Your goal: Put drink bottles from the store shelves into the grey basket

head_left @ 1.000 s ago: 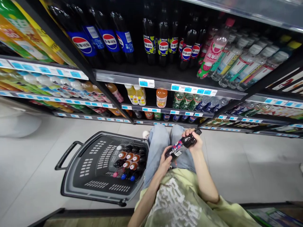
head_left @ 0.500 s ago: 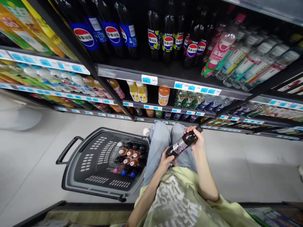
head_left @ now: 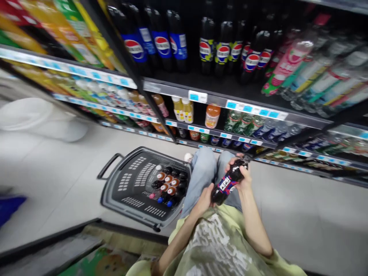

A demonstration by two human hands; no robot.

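A dark cola bottle (head_left: 228, 182) with a blue and red label lies tilted in front of my thighs. My right hand (head_left: 244, 178) is wrapped round its upper part near the cap. My left hand (head_left: 204, 199) cups its lower end. To my left on the floor stands a grey shopping basket (head_left: 126, 184) with several bottles packed in its right half, their orange, blue and dark caps facing up.
Black shelves (head_left: 218, 103) of drinks fill the view ahead: cola bottles on top, juice and water bottles below, blue price tags along the edges. The floor is pale tile. A white round object (head_left: 37, 119) sits at the far left, a blue blur at the left edge.
The view has swung to the left and blurred. The bottle has tipped more upright in both hands and turned so its blue and red label faces me. The basket has not moved.
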